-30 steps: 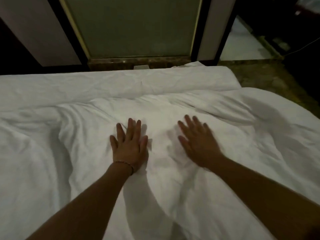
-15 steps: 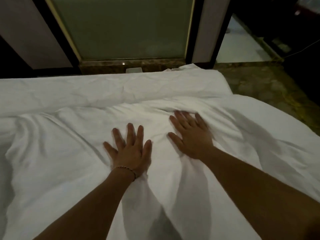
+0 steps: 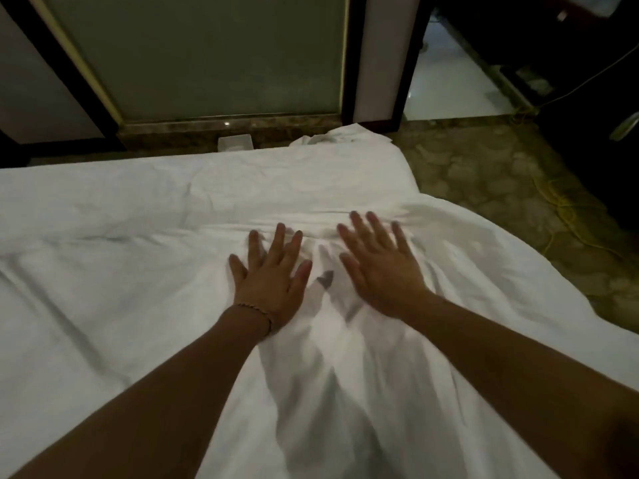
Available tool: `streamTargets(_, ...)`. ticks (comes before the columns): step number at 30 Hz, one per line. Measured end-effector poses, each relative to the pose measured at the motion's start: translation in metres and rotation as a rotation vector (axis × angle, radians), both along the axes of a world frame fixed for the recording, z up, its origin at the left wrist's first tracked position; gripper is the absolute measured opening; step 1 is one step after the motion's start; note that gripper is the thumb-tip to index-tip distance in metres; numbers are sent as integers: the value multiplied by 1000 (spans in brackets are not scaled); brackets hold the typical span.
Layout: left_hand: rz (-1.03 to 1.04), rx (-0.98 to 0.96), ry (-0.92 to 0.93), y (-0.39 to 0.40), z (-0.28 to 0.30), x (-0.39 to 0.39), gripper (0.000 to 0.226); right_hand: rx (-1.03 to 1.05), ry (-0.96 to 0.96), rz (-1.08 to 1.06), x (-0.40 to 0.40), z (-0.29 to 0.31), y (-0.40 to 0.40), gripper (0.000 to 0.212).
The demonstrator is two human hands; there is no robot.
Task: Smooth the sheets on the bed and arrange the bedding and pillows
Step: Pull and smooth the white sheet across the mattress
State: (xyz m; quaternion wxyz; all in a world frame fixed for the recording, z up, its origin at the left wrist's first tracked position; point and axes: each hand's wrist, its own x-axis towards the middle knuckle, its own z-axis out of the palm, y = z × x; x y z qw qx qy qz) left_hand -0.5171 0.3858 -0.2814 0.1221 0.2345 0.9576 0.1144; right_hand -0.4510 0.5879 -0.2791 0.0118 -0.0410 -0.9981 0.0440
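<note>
A white duvet (image 3: 121, 305) covers the near part of the bed, with folds running toward me between my arms. Beyond its far edge lies the flatter white sheet (image 3: 207, 181) up to the bed's far side. My left hand (image 3: 273, 274) presses flat on the duvet, fingers spread and straight, a thin bracelet on its wrist. My right hand (image 3: 380, 271) lies flat beside it, fingers spread, close to the duvet's far edge. Neither hand holds any cloth. No pillow is in view.
A frosted glass panel (image 3: 207, 53) in a dark frame stands beyond the bed. A small white box (image 3: 234, 142) sits at its base. Patterned carpet (image 3: 501, 188) lies to the right, with a yellow cable (image 3: 560, 216) on it and dark furniture (image 3: 587, 81) at the far right.
Both hands have slid away from me across the duvet toward its far edge, staying flat. The folds to the left have flattened and the duvet's edge lies straighter.
</note>
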Motion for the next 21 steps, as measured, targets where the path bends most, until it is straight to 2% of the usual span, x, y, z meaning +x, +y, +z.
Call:
streamTargets(2, -35, -31, 15, 18, -6, 4, 58, -26, -30, 54, -8, -7, -13, 63)
streamTargets(6, -41, -126, 53, 21, -21, 3, 59, 13, -80, -195, -16, -33, 65, 72)
streamTargets(9, -53, -151, 76, 15, -24, -3, 62, 15, -272, -580, 20, -42, 154, 75)
streamTargets(11, -32, -141, 78, 15, -28, -7, 64, -108, -334, -879, 59, -42, 190, 80)
streamTargets(12, -20, -139, 82, 14, -29, -9, 65, -161, -346, -955, 69, -41, 195, 83)
streamTargets(14, -6, -145, 67, 17, -31, -8, 66, -124, -263, -911, 74, -43, 198, 86)
streamTargets(16, 17, -164, 63, 23, -30, -4, 67, -153, -94, -781, 52, -28, 179, 73)
streamTargets(18, 47, -146, 51, 28, -26, -2, 67, -197, 59, -552, 22, -3, 143, 71)
streamTargets(21, 72, -87, 15, 38, -19, 5, 64, -157, 15, -104, 11, 16, 57, 80)
